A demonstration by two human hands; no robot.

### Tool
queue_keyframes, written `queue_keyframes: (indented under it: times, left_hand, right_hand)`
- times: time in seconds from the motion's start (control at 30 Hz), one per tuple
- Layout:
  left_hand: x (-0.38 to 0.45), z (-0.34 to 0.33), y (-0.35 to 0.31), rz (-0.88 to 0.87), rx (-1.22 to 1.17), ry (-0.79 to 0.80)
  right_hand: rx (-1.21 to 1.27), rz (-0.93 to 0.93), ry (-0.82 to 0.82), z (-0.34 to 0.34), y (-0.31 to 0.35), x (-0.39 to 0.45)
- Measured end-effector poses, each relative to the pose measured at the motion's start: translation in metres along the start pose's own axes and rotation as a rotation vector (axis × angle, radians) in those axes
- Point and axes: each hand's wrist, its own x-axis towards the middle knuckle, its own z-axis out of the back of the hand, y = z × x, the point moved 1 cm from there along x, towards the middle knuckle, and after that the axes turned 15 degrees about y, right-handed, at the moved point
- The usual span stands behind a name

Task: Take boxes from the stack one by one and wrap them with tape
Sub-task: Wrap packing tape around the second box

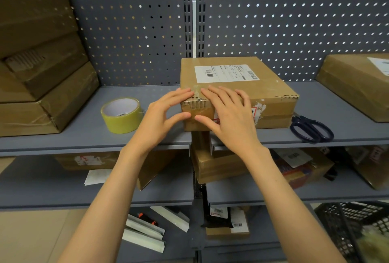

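Left hand [162, 113] and right hand [229, 115], fingers straight, press tape onto the box [252, 94] corner; tape roll [122, 115] just left.

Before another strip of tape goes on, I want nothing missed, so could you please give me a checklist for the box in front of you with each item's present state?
1. Box sits flat on the shelf: ok.
2. Tape at the near left corner pressed down by the left hand and right hand: cannot tell, it looks wrinkled.
3. Tape roll close by, on the shelf left of the box: ok.
4. Scissors close by, on the shelf right of the box: ok.
5. Hands free to pick up tools: ok, both only press.
6. Right top edge of the box intact: not ok, it looks torn.
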Motion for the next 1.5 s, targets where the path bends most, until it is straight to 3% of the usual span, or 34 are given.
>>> queue_keyframes:
  times: [0.43, 0.63, 0.77, 0.87, 1.13, 1.3, 1.5]
  left_hand:
    - [-0.004, 0.005, -0.005, 0.035, 0.053, 0.131]
    - [-0.005, -0.01, -0.013, 0.074, 0.091, 0.034]
    - [-0.005, -0.013, -0.015, 0.065, 0.235, -0.065]
    - [-0.007, -0.009, -0.02, 0.062, 0.334, -0.155]
    - [-0.009, -0.002, -0.034, 0.031, 0.613, -0.245]
    - [0.005, -0.013, -0.051, -0.04, 0.602, -0.223]
    - [0.028, -0.043, -0.077, -0.094, 0.509, -0.09]
  right_hand:
    - [-0.075, -0.033, 0.014, 0.0, 0.004, -0.002]
    - [-0.069, -0.046, 0.054, 0.002, 0.007, -0.003]
    - [0.06, -0.06, 0.066, 0.009, 0.008, -0.003]
    - [0.185, -0.07, 0.003, 0.018, 0.009, -0.006]
    - [0.14, -0.146, -0.146, 0.031, 0.013, -0.015]
    - [0.17, -0.256, -0.15, 0.04, -0.006, -0.029]
    - [0.352, -0.419, -0.213, 0.053, -0.049, -0.051]
